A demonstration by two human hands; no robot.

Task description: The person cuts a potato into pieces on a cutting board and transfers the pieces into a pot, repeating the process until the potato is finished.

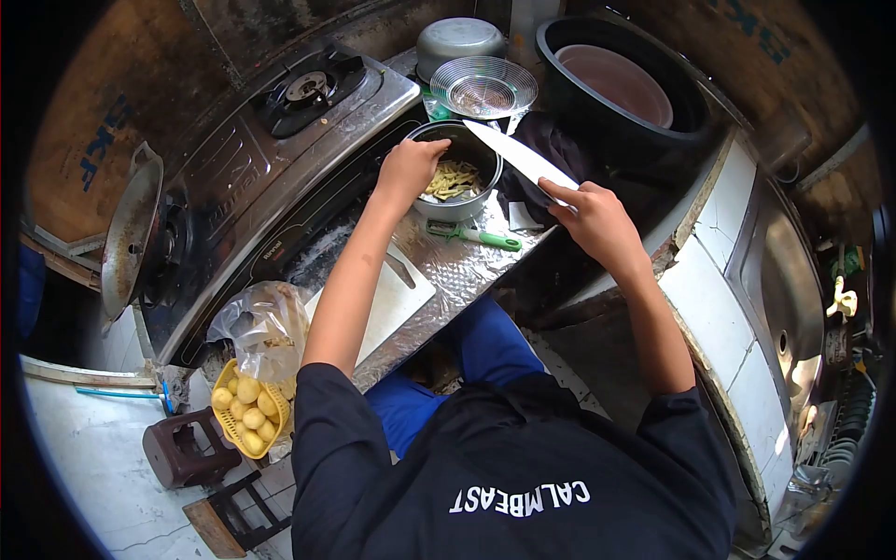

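Note:
A metal pot point(455, 211) stands on the foil-covered counter with pale cut strips point(455, 180) inside it. My left hand point(411, 170) is at the pot's left rim, its fingers reaching over the opening; whether they hold anything is too small to tell. In my right hand point(597, 217) is a large knife point(518, 157), its white blade pointing up and left across the pot's right rim. A peeler with a green handle point(487, 239) lies just in front of the pot. The white cutting board point(397, 303) is partly hidden under my left forearm.
A gas stove point(280, 140) runs along the left, with a wok point(131, 233) at its far end. Beyond the pot are a wire strainer point(483, 86), an upturned metal bowl point(460, 42) and a black tub point(691, 103). A yellow basket of potatoes point(227, 425) stands lower left, near a plastic bag point(266, 327).

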